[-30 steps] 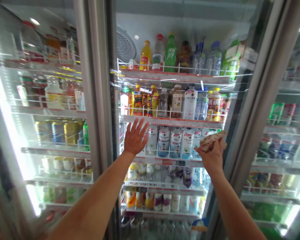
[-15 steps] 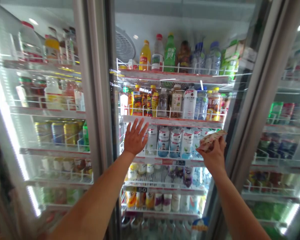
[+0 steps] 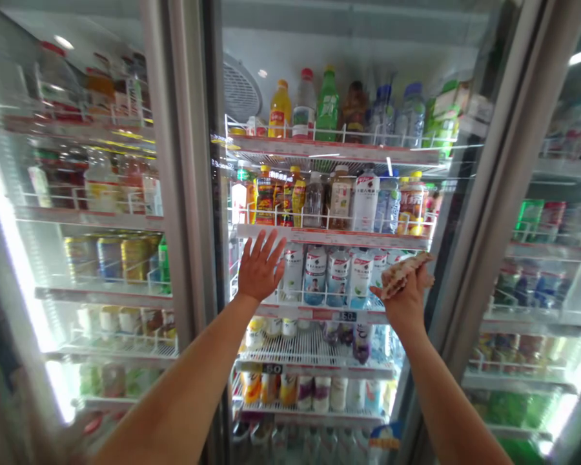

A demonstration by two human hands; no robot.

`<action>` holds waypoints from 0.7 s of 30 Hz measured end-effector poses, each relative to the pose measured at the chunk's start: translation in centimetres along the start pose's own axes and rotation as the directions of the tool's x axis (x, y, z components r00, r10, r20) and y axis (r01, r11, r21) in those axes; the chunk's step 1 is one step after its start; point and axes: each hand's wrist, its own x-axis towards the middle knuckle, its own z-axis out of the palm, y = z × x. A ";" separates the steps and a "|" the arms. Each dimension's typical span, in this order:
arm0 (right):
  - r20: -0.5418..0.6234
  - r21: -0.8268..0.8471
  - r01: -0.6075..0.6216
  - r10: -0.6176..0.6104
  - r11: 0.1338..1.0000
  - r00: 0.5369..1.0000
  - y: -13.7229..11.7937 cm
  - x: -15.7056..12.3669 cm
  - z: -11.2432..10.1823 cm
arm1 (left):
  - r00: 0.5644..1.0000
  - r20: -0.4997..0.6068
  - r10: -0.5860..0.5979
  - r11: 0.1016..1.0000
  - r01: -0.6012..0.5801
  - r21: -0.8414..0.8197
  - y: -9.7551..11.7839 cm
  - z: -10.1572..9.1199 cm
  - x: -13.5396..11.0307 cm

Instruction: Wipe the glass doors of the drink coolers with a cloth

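Observation:
My left hand (image 3: 261, 268) is raised with its fingers spread and the palm towards the glass door (image 3: 358, 39) of a drinks fridge. It looks flat against the pane, though the contact itself is hidden. To the right, my right hand (image 3: 407, 303) grips a crumpled, pale patterned cloth (image 3: 404, 274) at the glass, thumb stretched out to the left. Behind the pane, between both hands, stand several white-labelled bottles (image 3: 339, 274) on a wire shelf.
Metal door frames (image 3: 179, 161) flank the pane, with another frame (image 3: 503, 194) slanting on the right. More fridge sections with bottles and cans (image 3: 109, 258) lie to either side. A green bottle (image 3: 328, 106) stands on the top shelf, and bright light strips run along the sides.
My right hand has shifted slightly left with the cloth, which now shows more of its flat side, and the thumb sticks out. My left hand has hardly moved.

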 end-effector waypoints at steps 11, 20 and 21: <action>0.305 -0.238 0.630 -0.559 0.739 0.771 3.7 -6.9 0.7 | 1.000 0.003 -0.008 1.000 0.008 -0.017 0.0 0.1 0.0; 0.290 -0.248 0.675 -0.611 0.695 0.736 1.7 -6.8 1.1 | 1.000 0.005 -0.003 1.000 0.003 -0.006 0.0 0.0 0.1; 0.273 -0.261 0.669 -0.611 0.696 0.743 1.4 -6.8 1.1 | 1.000 0.003 -0.003 1.000 0.003 -0.003 0.0 0.0 0.1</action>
